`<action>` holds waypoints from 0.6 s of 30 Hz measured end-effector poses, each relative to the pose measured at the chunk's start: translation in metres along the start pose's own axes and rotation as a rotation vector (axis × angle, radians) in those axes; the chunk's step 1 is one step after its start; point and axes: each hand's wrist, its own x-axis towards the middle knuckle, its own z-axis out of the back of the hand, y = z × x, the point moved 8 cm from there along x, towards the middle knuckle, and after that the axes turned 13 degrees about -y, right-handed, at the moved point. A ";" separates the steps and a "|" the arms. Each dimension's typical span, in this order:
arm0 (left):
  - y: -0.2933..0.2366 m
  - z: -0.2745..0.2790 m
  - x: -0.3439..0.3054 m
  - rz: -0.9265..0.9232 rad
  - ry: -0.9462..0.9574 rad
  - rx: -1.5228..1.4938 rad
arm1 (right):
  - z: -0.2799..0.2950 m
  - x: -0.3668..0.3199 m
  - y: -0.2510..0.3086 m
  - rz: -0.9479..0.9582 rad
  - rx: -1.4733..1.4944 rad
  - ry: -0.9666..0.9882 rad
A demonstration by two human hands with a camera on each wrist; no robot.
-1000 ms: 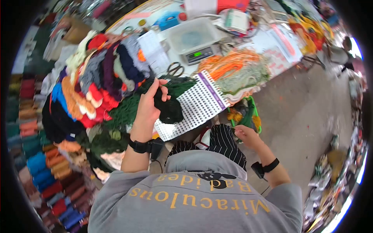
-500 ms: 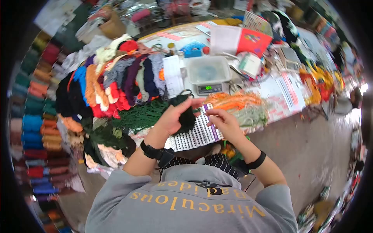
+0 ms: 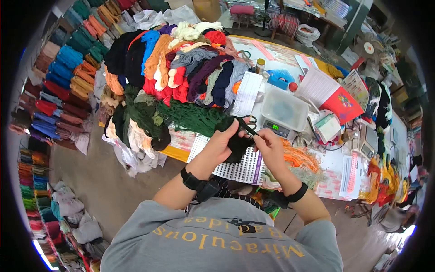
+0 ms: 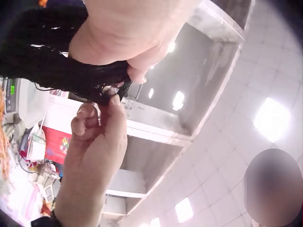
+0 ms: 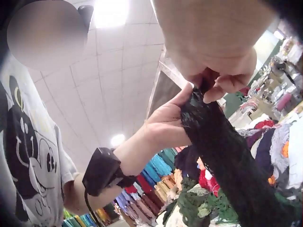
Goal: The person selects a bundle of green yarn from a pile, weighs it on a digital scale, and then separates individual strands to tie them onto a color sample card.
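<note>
A skein of black yarn point(image 3: 238, 150) hangs from my left hand point(image 3: 218, 148), over the table's near edge. In the right wrist view that hand grips the skein's top end, its thumb pointing up along the yarn point(image 5: 227, 156). My right hand point(image 3: 271, 152) pinches the same end between thumb and fingertips, close beside the left fingers. From the left wrist, the black strands point(image 4: 52, 66) spread away from both hands, and the right hand point(image 4: 97, 127) touches their gathered end. Behind the skein lies a white calendar sheet point(image 3: 251, 165) with a purple band.
Dark green yarn point(image 3: 192, 117) lies left of the hands, below a heap of coloured skeins point(image 3: 181, 68). Scissors point(image 3: 251, 121) and a scale point(image 3: 276, 128) bearing a clear plastic tub point(image 3: 284, 109) stand beyond. Orange yarn point(image 3: 299, 156) lies to the right.
My right hand has risen from low beside my lap to the skein and now pinches its end. The left hand still holds the yarn; the head view has turned.
</note>
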 end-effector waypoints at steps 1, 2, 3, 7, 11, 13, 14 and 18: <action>-0.001 -0.001 0.002 0.016 -0.013 -0.045 | 0.000 0.003 -0.001 -0.063 0.104 -0.006; -0.002 -0.002 0.002 0.037 -0.027 -0.086 | 0.001 0.005 0.004 -0.062 0.093 0.000; -0.004 0.001 0.004 0.035 -0.025 -0.098 | -0.002 0.003 0.000 -0.297 0.264 0.048; -0.003 -0.003 0.013 -0.029 0.089 0.303 | -0.017 -0.008 -0.010 -0.695 0.476 0.282; -0.001 0.017 0.017 0.127 0.051 0.455 | 0.015 -0.003 -0.023 -0.675 0.544 0.233; -0.013 0.052 0.022 0.266 -0.083 0.330 | 0.068 0.014 -0.039 -0.582 0.790 0.011; -0.023 0.074 0.026 0.293 -0.148 0.217 | 0.100 0.019 -0.055 -0.600 0.945 -0.058; -0.080 0.150 0.039 0.160 -0.304 -0.070 | 0.213 0.016 -0.104 -0.614 1.251 -0.507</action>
